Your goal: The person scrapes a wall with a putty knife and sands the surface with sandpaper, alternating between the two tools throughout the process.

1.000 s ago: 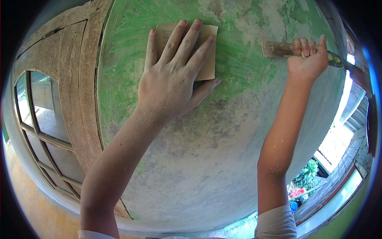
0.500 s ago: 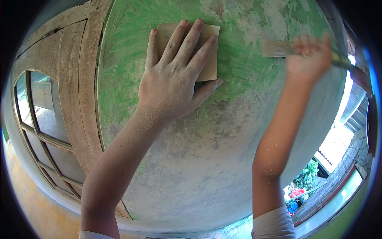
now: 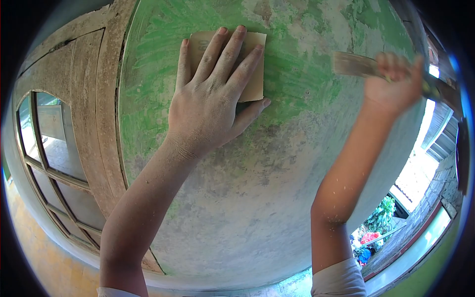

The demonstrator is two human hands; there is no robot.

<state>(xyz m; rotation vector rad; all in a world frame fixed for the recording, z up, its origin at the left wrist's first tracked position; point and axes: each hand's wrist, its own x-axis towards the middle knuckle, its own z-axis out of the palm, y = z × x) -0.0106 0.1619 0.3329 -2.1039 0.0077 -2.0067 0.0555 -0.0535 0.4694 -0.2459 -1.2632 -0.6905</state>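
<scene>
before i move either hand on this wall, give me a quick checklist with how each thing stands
1. Left hand on the tan sheet: ok, palm down, fingers spread.
2. Sheet flat against the wall: looks ok, no lifted corner visible.
3. Right hand gripping the scraper: ok, fingers closed around it.
4. Scraper apart from sheet and left hand: ok, green wall shows between.
5. Scraper edge touching the wall: cannot tell, it is blurred.
6. Wall bare of green paint: not ok, patches across the upper part.

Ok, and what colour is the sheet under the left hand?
Pale tan or beige; the head view shows the sheet best.
</scene>
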